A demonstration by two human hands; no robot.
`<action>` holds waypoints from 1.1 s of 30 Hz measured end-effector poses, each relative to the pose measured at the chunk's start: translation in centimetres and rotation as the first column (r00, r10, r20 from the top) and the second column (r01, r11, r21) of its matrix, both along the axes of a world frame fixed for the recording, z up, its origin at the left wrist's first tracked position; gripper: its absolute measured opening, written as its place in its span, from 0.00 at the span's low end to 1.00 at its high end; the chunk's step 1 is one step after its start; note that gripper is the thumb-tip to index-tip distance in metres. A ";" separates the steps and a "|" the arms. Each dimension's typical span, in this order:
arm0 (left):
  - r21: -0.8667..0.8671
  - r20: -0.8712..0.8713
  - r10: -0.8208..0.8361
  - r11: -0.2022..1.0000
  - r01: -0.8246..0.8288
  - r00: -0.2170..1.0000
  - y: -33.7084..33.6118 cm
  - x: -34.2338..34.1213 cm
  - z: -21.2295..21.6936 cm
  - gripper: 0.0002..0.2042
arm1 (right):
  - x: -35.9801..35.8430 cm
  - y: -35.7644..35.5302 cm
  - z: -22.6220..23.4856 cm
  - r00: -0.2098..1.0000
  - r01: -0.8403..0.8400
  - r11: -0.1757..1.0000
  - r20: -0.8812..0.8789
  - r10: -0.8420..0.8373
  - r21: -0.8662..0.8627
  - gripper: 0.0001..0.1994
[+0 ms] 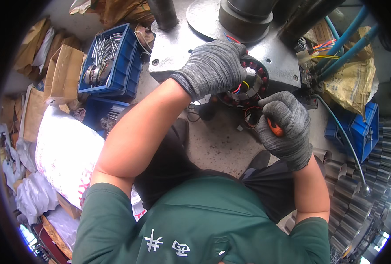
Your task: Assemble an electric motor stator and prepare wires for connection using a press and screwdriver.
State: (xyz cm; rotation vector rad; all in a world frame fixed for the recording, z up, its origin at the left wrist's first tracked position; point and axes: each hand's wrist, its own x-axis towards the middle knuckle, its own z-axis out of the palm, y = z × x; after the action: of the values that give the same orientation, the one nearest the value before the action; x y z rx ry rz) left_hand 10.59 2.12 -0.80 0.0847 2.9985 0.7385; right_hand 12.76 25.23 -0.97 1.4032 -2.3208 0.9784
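My left hand, in a grey knit glove, grips the upper left of a ring-shaped motor stator. Dark red windings line the ring, and red, blue and yellow wires show inside it. The stator is held tilted at the front edge of a metal press table. Below and right of the ring, my gloved right hand is closed in a fist around an orange-handled tool. Only part of the handle shows; the fingers hide the rest, so its kind is unclear. Thin dark wires hang between ring and fist.
A thick steel press column stands behind the stator. To the left are blue crates of metal rods, a cardboard box and a white sack. Stacked metal cylinders, a blue bin and a hose are at right.
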 end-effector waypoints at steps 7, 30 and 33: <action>0.228 0.032 -0.018 0.974 0.010 0.999 -0.7 0.1 -0.7 0.33 | 0.2 3.1 0.0 0.969 -0.025 0.875 0.202 0.140 -0.483 0.13; 0.579 0.182 -0.024 0.811 -0.087 0.983 0.5 1.2 0.7 0.25 | 0.2 3.7 0.0 0.993 -0.032 0.944 0.097 0.068 -0.329 0.16; 0.501 0.122 -0.064 0.866 -0.006 0.991 0.8 0.8 0.4 0.27 | -0.3 2.5 -0.4 0.997 -0.013 0.974 0.066 0.029 -0.226 0.15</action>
State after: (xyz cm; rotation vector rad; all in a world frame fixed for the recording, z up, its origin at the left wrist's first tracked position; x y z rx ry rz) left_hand 11.38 2.92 -0.45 0.0945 2.5940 1.4381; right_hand 12.43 27.78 -1.39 1.3244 -2.1634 1.2699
